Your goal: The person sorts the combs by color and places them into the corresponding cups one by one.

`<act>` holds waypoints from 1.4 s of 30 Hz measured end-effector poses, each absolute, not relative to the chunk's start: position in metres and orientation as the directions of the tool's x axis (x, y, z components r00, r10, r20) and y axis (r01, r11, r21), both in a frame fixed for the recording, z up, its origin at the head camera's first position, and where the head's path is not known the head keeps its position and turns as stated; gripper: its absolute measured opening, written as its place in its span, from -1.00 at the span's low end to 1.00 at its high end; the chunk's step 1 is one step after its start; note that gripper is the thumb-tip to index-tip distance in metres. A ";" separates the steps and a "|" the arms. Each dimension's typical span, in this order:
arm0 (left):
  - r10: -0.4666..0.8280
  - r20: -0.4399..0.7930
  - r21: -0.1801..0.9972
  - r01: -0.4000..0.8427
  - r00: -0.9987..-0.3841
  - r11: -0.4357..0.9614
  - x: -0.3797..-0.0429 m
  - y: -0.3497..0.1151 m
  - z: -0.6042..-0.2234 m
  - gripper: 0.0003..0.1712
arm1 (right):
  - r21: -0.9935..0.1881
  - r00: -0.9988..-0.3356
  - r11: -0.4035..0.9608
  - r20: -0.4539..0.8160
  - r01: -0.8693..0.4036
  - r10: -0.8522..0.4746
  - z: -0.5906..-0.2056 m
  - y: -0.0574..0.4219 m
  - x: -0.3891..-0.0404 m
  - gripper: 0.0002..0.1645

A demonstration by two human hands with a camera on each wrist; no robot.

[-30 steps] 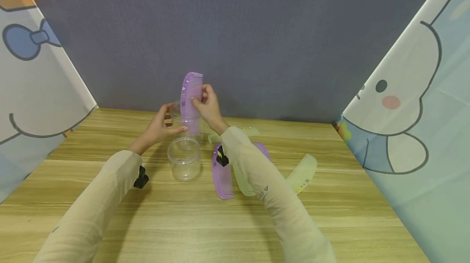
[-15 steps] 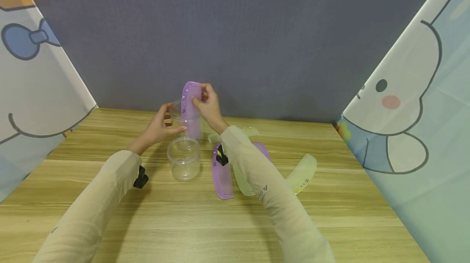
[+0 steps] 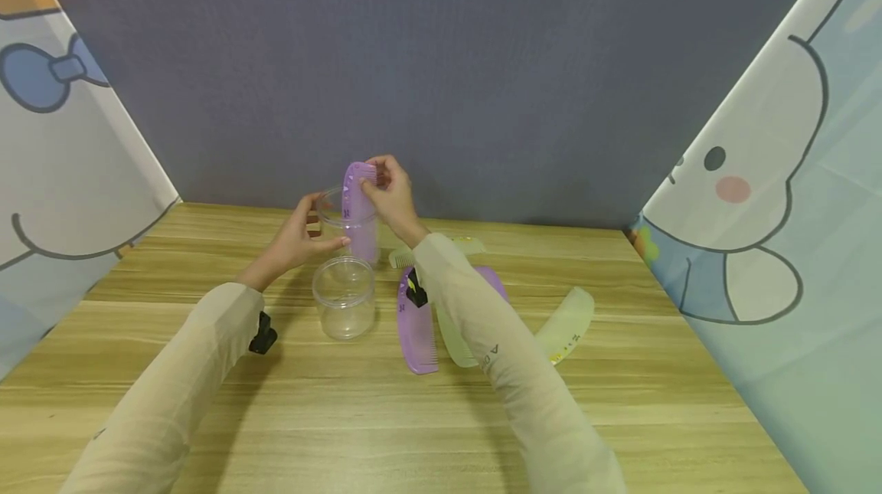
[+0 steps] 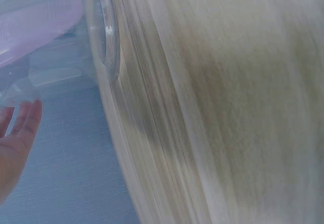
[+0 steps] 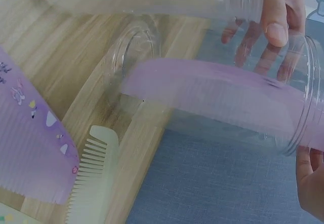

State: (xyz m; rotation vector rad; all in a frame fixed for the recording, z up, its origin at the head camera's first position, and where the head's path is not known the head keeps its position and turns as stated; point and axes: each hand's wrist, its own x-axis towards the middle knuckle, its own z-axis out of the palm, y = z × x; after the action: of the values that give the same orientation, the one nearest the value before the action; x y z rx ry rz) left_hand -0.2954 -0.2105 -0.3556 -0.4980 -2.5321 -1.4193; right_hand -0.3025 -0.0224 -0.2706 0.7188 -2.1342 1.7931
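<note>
Toward the back of the wooden table, my left hand (image 3: pixel 296 240) holds a tall clear plastic jar (image 5: pixel 228 138), thumb on the near side and fingers round the far side. My right hand (image 3: pixel 394 199) pinches the upper end of a purple comb (image 3: pixel 353 203) at its toothed side. The comb stands nearly upright inside the jar, its top above the rim and its lower end close to the base in the right wrist view. A second clear jar (image 3: pixel 344 314) stands in front, with nothing visible inside.
Right of the jars lie a purple comb (image 3: pixel 416 337), a pale green comb (image 3: pixel 455 345) and another purple comb (image 3: pixel 492 279), partly under the right sleeve. Another green comb (image 3: pixel 570 325) lies farther right. A small pale green comb (image 5: pixel 98 168) lies behind. A grey panel (image 3: pixel 441 80) closes the back.
The purple comb has moved down into the rear jar, so less of it shows above the rim. My right hand has come closer to its top end. The left hand keeps its place.
</note>
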 end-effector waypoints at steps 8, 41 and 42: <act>0.189 0.318 0.790 0.369 -0.929 0.490 -0.297 -0.211 -0.355 0.05 | -0.851 -0.856 0.131 0.484 -0.508 -0.181 -0.280 -0.024 -0.321 -0.72; 0.184 0.324 0.787 0.372 -0.928 0.492 -0.295 -0.209 -0.354 0.05 | -0.877 -0.887 0.156 0.429 -0.454 -0.170 -0.274 -0.017 -0.319 -0.59; 0.187 0.323 0.786 0.373 -0.928 0.493 -0.294 -0.210 -0.354 0.05 | -0.878 -0.887 0.151 0.428 -0.454 -0.174 -0.273 -0.017 -0.318 -0.58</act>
State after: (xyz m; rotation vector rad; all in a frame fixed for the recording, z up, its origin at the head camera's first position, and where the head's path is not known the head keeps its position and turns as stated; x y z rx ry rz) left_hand -0.2943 -0.2096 -0.3544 -0.4833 -2.5407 -1.4105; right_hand -0.3183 -0.0170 -0.2733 0.6141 -2.2003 1.8105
